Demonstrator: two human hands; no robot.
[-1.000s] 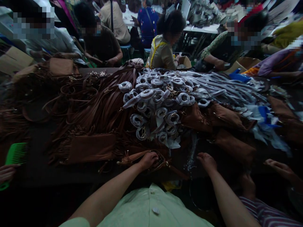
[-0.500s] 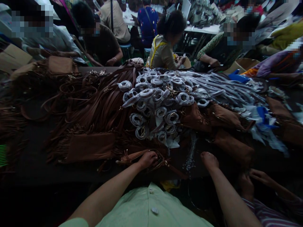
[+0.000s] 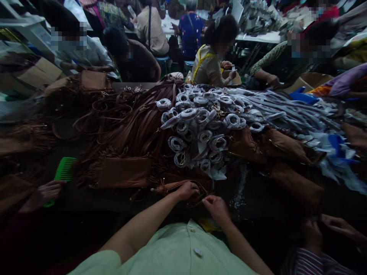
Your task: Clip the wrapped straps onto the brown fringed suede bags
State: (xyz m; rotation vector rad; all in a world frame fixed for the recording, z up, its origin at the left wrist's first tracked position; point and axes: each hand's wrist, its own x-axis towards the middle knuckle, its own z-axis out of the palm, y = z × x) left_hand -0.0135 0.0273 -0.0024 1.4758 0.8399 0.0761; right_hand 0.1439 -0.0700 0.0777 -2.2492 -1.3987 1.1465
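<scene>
A small brown bag [image 3: 169,186] lies on the table right in front of me, its opening toward me. My left hand [image 3: 187,191] is closed over the bag's right part, fingers curled at the opening, where their tips are partly hidden. At the bag's right end my right hand [image 3: 216,208] pinches with thumb and forefinger. What sits in that pinch is too small and dark to make out. Just beyond lie a flat brown fringed bag [image 3: 124,172] and a pile of wrapped, coiled straps [image 3: 202,114].
Long brown straps [image 3: 137,130] heap up on the left. More brown bags [image 3: 296,185] lie on the right, near loose clear plastic strands [image 3: 240,191]. At left, another person's hand [image 3: 47,193] holds a green comb [image 3: 65,168]. A co-worker's hands [image 3: 329,227] are at lower right.
My right hand has come left from beside the plastic strands to the bag's right end. My left hand stays on the bag. The view has shifted left, bringing the comb and its holder's hand in.
</scene>
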